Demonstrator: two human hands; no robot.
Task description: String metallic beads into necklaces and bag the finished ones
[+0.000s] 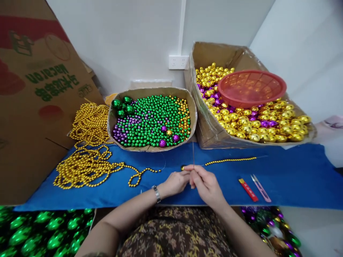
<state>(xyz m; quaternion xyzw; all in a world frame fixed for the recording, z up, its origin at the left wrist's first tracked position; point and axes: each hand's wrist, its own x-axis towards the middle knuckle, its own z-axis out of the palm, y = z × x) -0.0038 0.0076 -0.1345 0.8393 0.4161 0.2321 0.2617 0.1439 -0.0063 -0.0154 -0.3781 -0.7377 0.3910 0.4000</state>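
Floral clothing (pixel 177 233) is cropped; right hand (pixel 207 184) pinches a strand (pixel 193 156); left hand (pixel 175 183) is part-hidden, its grip unclear.

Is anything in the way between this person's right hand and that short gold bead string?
Nothing visible is: blue cloth lies between the right hand and the short gold bead string. The red packet and pink tool lie off to the side, nearer the front edge.

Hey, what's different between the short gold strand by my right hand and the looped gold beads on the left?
The short strand lies nearly straight; the looped beads sprawl in coils. The short strand covers far less of the cloth than the looped beads. Both are gold and lie on blue cloth.
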